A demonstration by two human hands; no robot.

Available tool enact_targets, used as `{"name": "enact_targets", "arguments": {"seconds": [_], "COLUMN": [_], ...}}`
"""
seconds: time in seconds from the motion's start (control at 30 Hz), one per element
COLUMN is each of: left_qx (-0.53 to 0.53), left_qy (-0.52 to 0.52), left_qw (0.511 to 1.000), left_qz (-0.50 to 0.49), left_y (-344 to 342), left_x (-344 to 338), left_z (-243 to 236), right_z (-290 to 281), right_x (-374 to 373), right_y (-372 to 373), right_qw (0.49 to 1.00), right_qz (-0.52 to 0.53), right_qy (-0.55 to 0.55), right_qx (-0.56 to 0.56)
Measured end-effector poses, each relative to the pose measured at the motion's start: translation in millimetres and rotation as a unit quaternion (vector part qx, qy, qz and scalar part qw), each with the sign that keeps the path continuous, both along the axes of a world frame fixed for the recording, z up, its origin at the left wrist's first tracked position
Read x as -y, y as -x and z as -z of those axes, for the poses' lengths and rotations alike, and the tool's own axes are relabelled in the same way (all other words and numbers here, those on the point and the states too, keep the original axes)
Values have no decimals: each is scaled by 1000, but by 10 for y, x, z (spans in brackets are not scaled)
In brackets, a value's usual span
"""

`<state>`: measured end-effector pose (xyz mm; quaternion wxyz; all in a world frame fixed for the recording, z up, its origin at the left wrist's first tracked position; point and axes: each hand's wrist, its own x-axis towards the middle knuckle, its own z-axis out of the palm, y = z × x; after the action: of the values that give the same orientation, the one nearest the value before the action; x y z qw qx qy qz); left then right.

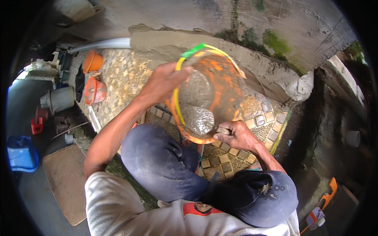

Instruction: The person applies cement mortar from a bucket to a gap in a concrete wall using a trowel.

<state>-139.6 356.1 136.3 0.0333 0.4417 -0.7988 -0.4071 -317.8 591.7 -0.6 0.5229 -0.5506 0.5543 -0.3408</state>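
Note:
Between my knees, an orange bucket [235, 92] tilts so that its mortar-smeared inside shows. It has a yellow handle with a green grip, and wet grey mortar [195, 88] lies inside. My left hand [167, 80] is closed on the bucket's upper left rim, beside the handle. At the near rim, my right hand [237, 135] is wrapped round the handle of a trowel [201, 120]. The trowel's wet, shiny blade lies inside the bucket against the mortar; I cannot tell how much mortar it carries.
A fresh mortar ledge [165, 44] runs along the wall, meeting a grey pipe [100, 44]. Two small orange buckets [93, 61] stand left on patterned tiles [128, 69]. Beyond are a grey bucket [61, 99], a brown board [65, 185] and a blue container [22, 155].

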Motion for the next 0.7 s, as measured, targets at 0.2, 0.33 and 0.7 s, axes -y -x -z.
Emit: {"name": "enact_targets", "arguments": {"seconds": [0.2,0.33,0.7], "left_qx": [-157,-272,-347], "left_qy": [-44,-156,-243], "left_qw": [951,865,760], "left_qz": [-261,-391,-493], "left_y": [-813,-1322,-1979], "left_x": [165,123,112], "left_z": [358,646,1283], "right_z": [-142,-235,-267], "right_x": [82,27,41], "right_y": [420,903,2005], "right_qw": [996,995,754], "right_qz": [-15,61,185], "right_qy": [-10,-50,78], "right_qx": [83,66,-625]}}
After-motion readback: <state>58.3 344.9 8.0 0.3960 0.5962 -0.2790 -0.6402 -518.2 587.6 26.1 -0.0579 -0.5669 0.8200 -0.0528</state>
